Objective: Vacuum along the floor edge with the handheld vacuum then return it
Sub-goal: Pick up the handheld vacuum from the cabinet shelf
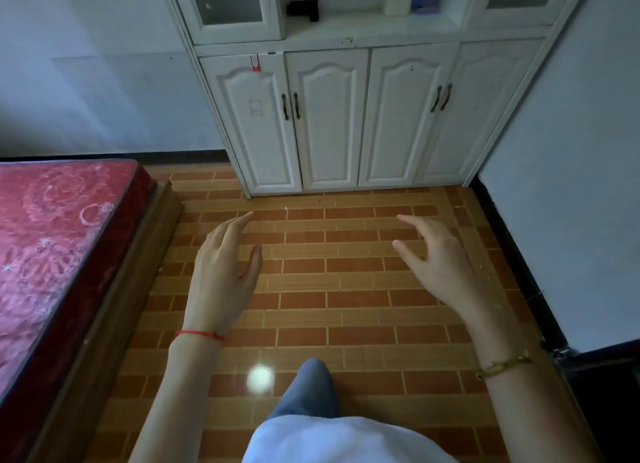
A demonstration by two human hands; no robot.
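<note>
Above the brick-patterned floor [346,289], both hands hover with fingers loosely spread, holding nothing: the left hand [221,272] near the red mattress [52,237], the right hand [440,258] nearer the dark baseboard [512,251]. On the white cabinet's [329,123] open shelf, well apart from both hands, lies a dark object [304,9], possibly the handheld vacuum; too blurred to tell.
</note>
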